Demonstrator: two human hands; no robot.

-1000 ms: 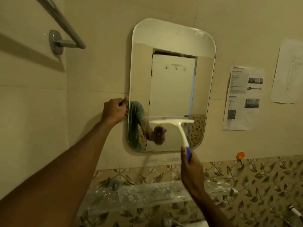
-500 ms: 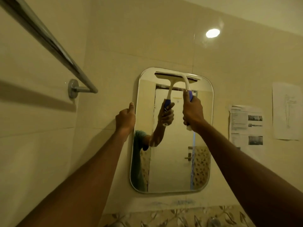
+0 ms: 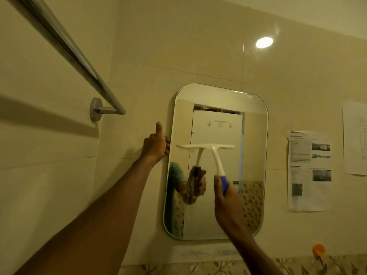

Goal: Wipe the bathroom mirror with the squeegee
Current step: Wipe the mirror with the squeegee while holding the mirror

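Mirror: upright on tiled wall, long axis vertical.
Left hand: grip closed on mirror's left edge.
Right hand: grip wrapped around blue handle.
Squeegee: mid-mirror, blade horizontal against glass, handle pointing down-right.

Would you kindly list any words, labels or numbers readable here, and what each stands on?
None can be read.
Printed sheet on the wall: text and photos, too small and blurred.
Paper at the right edge: faint drawing, any words illegible.
Squeegee and mirror: no visible marking.
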